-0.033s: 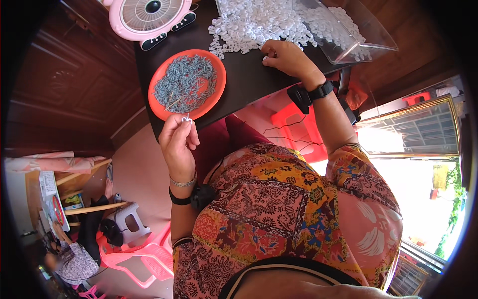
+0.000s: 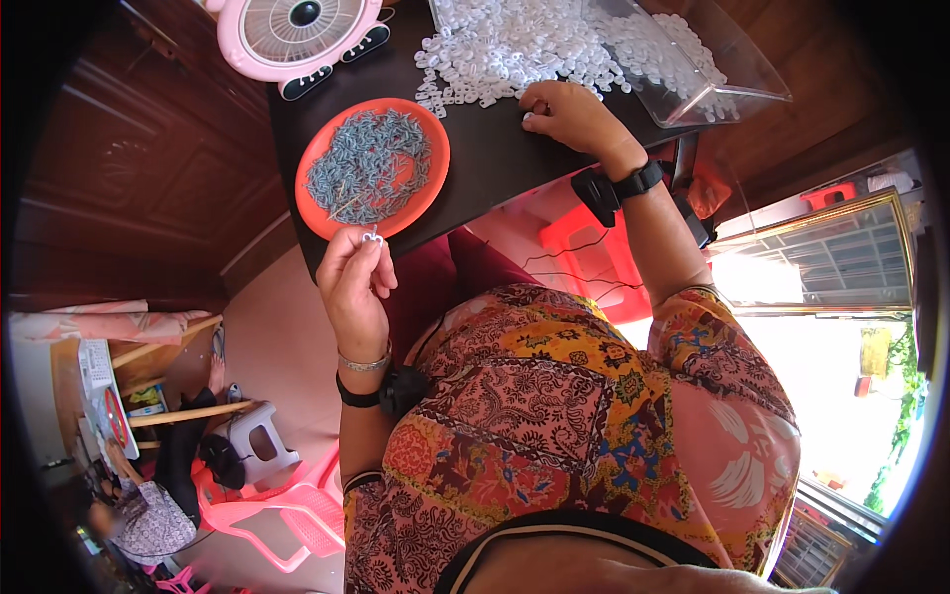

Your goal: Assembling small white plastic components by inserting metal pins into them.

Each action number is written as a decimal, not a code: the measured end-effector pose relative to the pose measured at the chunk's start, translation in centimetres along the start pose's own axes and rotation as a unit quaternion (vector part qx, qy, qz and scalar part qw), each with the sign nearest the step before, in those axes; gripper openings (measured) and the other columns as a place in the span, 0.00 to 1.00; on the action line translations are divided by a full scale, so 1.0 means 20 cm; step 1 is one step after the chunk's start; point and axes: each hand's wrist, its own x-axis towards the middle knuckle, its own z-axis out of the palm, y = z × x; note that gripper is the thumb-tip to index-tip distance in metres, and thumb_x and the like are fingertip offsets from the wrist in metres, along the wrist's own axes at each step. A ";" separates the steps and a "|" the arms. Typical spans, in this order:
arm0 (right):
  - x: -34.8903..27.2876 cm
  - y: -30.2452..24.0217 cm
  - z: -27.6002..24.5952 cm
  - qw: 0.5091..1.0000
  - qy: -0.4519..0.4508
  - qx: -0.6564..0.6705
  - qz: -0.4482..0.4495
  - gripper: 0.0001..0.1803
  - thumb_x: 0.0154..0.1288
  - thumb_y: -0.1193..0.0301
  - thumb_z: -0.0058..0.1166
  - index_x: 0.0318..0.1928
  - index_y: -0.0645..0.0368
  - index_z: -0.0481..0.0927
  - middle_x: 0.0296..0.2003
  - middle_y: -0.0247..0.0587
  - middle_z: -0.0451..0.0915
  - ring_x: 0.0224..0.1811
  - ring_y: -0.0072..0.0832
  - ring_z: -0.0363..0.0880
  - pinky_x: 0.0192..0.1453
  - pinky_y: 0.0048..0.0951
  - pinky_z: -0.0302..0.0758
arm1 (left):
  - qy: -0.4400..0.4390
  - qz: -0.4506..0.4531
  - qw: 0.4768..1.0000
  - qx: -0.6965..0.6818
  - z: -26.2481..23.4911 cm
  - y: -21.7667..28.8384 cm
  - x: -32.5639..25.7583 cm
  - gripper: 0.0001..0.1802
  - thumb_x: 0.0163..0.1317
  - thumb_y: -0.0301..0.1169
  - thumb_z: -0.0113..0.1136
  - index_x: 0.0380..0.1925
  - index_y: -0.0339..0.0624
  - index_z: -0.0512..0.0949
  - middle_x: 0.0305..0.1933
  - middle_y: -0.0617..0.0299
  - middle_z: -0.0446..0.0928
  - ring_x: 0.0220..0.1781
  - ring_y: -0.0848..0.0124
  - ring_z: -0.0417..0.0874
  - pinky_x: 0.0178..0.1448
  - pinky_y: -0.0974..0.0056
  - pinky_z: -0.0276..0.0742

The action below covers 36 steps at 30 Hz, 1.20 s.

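Note:
My left hand is closed in a pinch at the near rim of an orange-red plate. Between its thumb and forefinger is a small white plastic clip. Many thin grey-blue pieces, like small screws or nails, lie heaped on the plate. My right hand rests on the dark table, fingers curled, at the near edge of a heap of small white plastic pieces. A bit of white shows at its thumb tip; whether that is a piece or the nail is unclear.
A pink fan stands behind the plate on the dark table. At the right a clear plastic bin lies with more white pieces in it. Red stool is under the table; another person sits far left, near pink chairs.

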 end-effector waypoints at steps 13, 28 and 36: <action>-0.07 -0.14 0.05 0.944 -0.025 0.319 0.078 0.09 0.60 0.69 0.59 0.39 0.60 0.81 0.27 0.32 0.80 0.28 0.18 0.77 0.34 0.21 0.74 | 0.017 -0.018 0.999 -0.033 0.04 0.00 0.01 0.08 0.63 0.28 0.48 0.27 0.38 0.72 0.19 0.67 0.70 0.18 0.82 0.65 0.22 0.76 0.56; -0.10 -0.67 0.17 0.698 -0.155 0.689 0.116 0.08 0.63 0.72 0.58 0.39 0.63 0.79 0.30 0.34 0.81 0.28 0.18 0.80 0.35 0.17 0.78 | 0.007 0.004 1.000 -0.020 0.08 0.03 -0.02 0.07 0.64 0.29 0.49 0.27 0.39 0.71 0.19 0.67 0.69 0.19 0.83 0.65 0.22 0.77 0.55; -0.14 -0.75 0.23 0.752 -0.123 0.646 0.051 0.06 0.63 0.75 0.57 0.40 0.62 0.80 0.30 0.32 0.81 0.29 0.15 0.78 0.35 0.16 0.77 | 0.010 0.005 1.000 -0.006 0.09 0.01 -0.01 0.07 0.64 0.29 0.50 0.27 0.40 0.70 0.19 0.69 0.68 0.19 0.85 0.64 0.22 0.77 0.54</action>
